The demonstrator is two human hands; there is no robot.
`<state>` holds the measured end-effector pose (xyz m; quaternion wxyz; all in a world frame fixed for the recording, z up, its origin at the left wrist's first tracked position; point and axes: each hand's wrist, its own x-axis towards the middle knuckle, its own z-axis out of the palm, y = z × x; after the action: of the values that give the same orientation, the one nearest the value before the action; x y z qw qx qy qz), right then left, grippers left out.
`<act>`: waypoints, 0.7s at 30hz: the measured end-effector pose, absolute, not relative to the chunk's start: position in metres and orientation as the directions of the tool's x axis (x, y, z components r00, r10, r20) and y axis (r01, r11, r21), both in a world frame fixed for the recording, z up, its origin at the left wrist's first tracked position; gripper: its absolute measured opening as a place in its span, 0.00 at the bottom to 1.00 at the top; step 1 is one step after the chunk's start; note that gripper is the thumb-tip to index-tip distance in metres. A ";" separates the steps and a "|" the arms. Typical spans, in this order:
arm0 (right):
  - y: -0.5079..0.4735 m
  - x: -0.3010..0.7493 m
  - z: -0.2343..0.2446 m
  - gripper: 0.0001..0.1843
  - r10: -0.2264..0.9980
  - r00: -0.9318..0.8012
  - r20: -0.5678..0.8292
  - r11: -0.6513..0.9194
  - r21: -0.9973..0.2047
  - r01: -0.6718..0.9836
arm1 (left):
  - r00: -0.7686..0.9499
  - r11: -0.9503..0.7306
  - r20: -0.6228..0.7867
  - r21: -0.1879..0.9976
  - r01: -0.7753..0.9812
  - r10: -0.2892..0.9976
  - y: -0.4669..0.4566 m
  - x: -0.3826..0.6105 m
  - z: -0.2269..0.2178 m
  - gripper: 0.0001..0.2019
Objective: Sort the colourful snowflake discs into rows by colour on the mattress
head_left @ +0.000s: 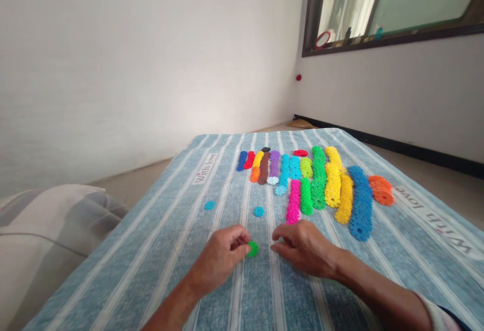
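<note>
My left hand (223, 258) pinches a small green toothed plastic disc (253, 249) just above the blue striped bedsheet (159, 250). My right hand (304, 248) rests close beside it, fingers curled and pointing toward the disc, with nothing visible in them. Two loose blue discs (258, 211) (209, 205) lie on the sheet just beyond my hands. Farther back, rows of overlapping discs sorted by colour (317, 180) stretch across the sheet: blue, red, yellow, brown, purple, teal, pink, green, yellow, blue and orange.
A grey and white striped pillow (45, 230) lies at the left edge of the bed. White walls stand behind and to the right, with a dark-framed window (393, 8) at upper right. Bare floor borders the bed on the right.
</note>
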<state>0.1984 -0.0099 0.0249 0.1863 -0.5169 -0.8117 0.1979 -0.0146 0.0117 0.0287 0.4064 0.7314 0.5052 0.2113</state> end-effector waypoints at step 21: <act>0.029 0.259 0.047 0.12 0.995 -0.095 0.044 0.099 -0.117 0.988 | 0.085 -0.299 0.364 0.589 0.751 0.928 0.045 -0.040 0.009 0.09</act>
<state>0.2595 0.0291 0.0473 0.0557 -0.6705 -0.7393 0.0286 -0.0400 0.0447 0.0088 0.1260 0.7256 0.5784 0.3510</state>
